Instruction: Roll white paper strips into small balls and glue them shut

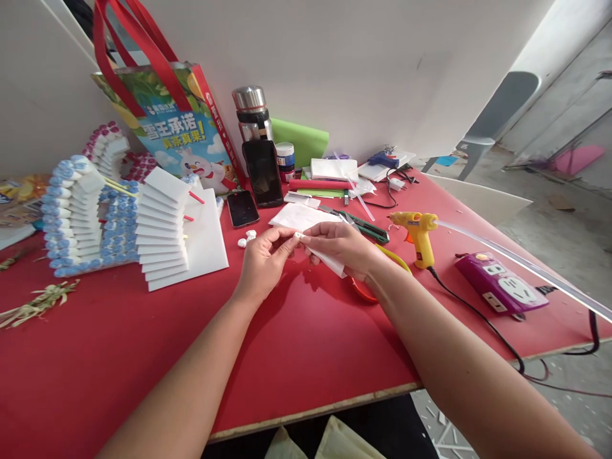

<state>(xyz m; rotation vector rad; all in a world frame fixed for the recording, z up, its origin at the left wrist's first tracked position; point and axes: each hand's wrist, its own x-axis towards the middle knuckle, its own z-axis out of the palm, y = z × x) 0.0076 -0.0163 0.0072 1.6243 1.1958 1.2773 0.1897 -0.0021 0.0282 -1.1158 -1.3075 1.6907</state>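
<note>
My left hand (262, 261) and my right hand (349, 245) meet above the red table (306, 344). Between their fingertips is a narrow white paper strip (333, 262), bunched or rolled small at its left end. Its loose end hangs below my right fingers. The fingers of both hands are pinched closed on it. Several small white paper rolls (247, 240) lie left of my left hand. Flat white paper sheets (292, 215) rest just behind the hands. Partly hidden under my right wrist are scissors with orange and yellow handles (366, 292).
A yellow glue gun (417, 234) stands to the right, its cord running by a purple power strip (500, 280). Green utility knife (368, 227), phones (243, 209) and a steel flask (251, 113) sit behind. Folded white-and-blue paper structures (90, 217) and a bag (176, 127) occupy the left.
</note>
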